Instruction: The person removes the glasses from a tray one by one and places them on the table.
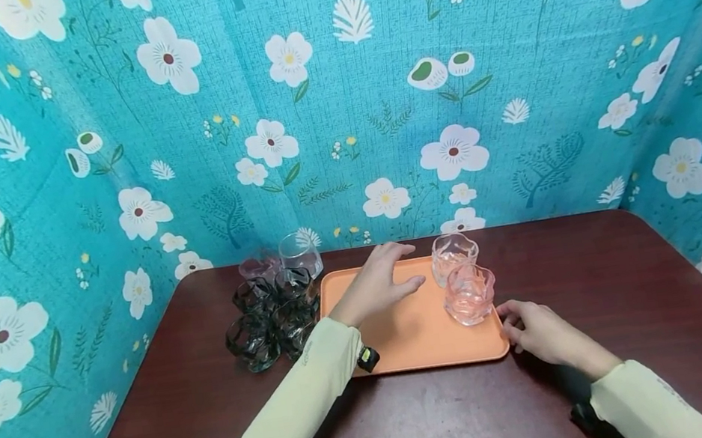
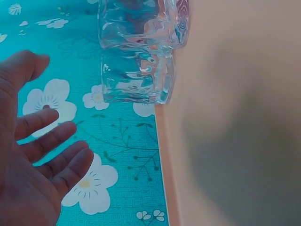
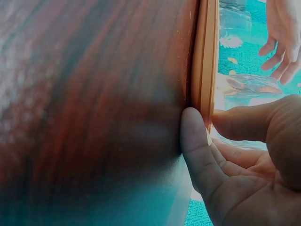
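An orange tray point(image 1: 402, 332) lies on the table, with two clear wavy glasses at its right end: a back glass point(image 1: 455, 255) and a front glass point(image 1: 470, 295), both tinted orange by the tray. Over the tray's middle hovers my left hand point(image 1: 379, 283), thumb and fingers spread with nothing between them. The left wrist view also shows the glasses point(image 2: 136, 75) beyond that hand's fingertips. At the tray's right front corner my right hand point(image 1: 540, 331) pinches the rim, thumb inside and index finger outside against the tray edge point(image 3: 205, 61).
Left of the tray several dark faceted glasses point(image 1: 252, 342) stand close together. Behind them are a clear glass point(image 1: 300, 255) and a purplish glass point(image 1: 259, 265). The dark wooden table point(image 1: 167, 398) reaches back to a blue flowered cloth point(image 1: 339, 137).
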`<state>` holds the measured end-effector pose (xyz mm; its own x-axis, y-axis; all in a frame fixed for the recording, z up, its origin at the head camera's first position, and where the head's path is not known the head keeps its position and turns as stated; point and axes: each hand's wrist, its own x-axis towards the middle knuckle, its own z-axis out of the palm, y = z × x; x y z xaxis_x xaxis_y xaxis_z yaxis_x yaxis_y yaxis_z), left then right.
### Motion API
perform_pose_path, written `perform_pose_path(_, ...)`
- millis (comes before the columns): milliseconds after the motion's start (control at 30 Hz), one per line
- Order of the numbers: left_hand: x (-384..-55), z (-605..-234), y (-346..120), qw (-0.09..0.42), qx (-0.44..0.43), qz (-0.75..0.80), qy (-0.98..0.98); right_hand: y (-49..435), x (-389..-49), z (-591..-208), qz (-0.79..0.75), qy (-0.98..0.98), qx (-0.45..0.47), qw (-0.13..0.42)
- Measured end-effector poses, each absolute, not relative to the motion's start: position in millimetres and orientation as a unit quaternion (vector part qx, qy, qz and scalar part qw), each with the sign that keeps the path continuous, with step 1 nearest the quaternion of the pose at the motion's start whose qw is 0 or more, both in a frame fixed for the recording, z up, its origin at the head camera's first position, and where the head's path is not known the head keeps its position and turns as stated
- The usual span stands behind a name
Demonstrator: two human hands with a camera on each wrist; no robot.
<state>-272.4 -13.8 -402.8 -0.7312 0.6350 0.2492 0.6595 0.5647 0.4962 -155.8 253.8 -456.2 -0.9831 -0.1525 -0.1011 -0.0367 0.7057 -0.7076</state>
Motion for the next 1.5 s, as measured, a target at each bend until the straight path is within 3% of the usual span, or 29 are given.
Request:
perform_pose_path(700,-293,-413,38,-0.039,-0.374,-0.273,-0.885,254,-155,-458,-0.379,0.921,-0.051,0.067)
perform_pose_path(1233,-310,-426,60,-0.004,-0.379,-0.25,-0.891,253,-158,-458,-0.382,0.92,-0.056,0.061)
perform_pose_path(1500,-312,-423,66,-0.023,-0.371,-0.265,-0.89,255,-157,-459,-0.384,0.92,-0.057,0.057)
